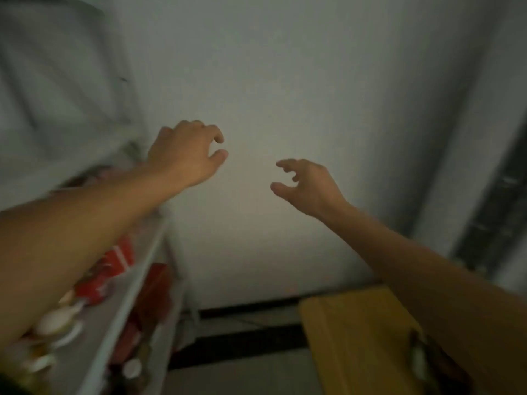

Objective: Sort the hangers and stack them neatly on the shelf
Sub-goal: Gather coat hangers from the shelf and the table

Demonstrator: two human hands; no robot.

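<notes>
— What do the hands hold?
— Nothing. The left hand (186, 153) and right hand (306, 185) reach out with fingers loosely curled.
— Where are the hangers?
— None shows; the white shelf (128, 303) lies below the left hand.

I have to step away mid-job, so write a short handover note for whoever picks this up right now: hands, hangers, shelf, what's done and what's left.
Left hand: raised in front of the wall, fingers loosely curled, holding nothing.
Right hand: also raised, fingers spread and curled, holding nothing.
Hangers: none can be made out in this blurred view.
Shelf: white rack at lower left, under the left arm, carrying red packages and some pale items too blurred to name. A yellow surface sits at lower right.
Done: no stacked hangers show, so progress cannot be confirmed.
Left: find the hangers, sort them, stack them on the shelf.
</notes>
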